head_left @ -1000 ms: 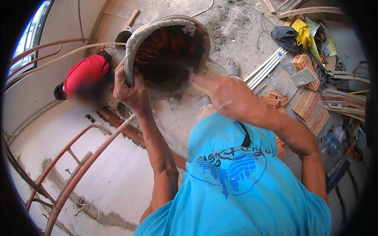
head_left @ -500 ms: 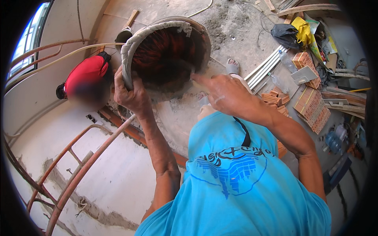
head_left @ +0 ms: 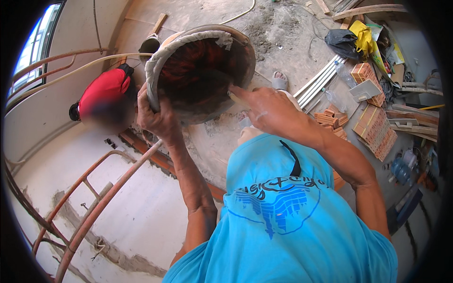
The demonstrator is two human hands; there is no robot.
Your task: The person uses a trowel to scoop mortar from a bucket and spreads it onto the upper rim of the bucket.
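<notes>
Tilted with its mouth toward me is a large round bucket (head_left: 200, 75), its thick rim pale and crusted, its inside dark with reddish streaks. My left hand (head_left: 156, 115) is closed on the left side of that rim, thumb toward the inside. Near the lower right of the mouth, my right hand (head_left: 266, 111) is closed around a slim pale tool (head_left: 238, 98), whose far end is in the dark interior and hard to make out. A smaller dark bucket (head_left: 148, 47) stands behind the big one, at its upper left.
A person in red (head_left: 101, 94) bends low at left. Rusty tubular scaffolding (head_left: 108, 193) crosses the lower left. Right of my sandalled foot (head_left: 279, 80) lie white pipes (head_left: 315, 85), hollow bricks (head_left: 375, 132), plastic bags (head_left: 361, 40), bottles (head_left: 400, 172) and boards (head_left: 370, 12). Rubble (head_left: 269, 37) covers floor behind.
The big bucket has shifted slightly right and down, uncovering more of the small bucket. My left hand has moved slightly with it, and my right hand has moved a little at the mouth.
</notes>
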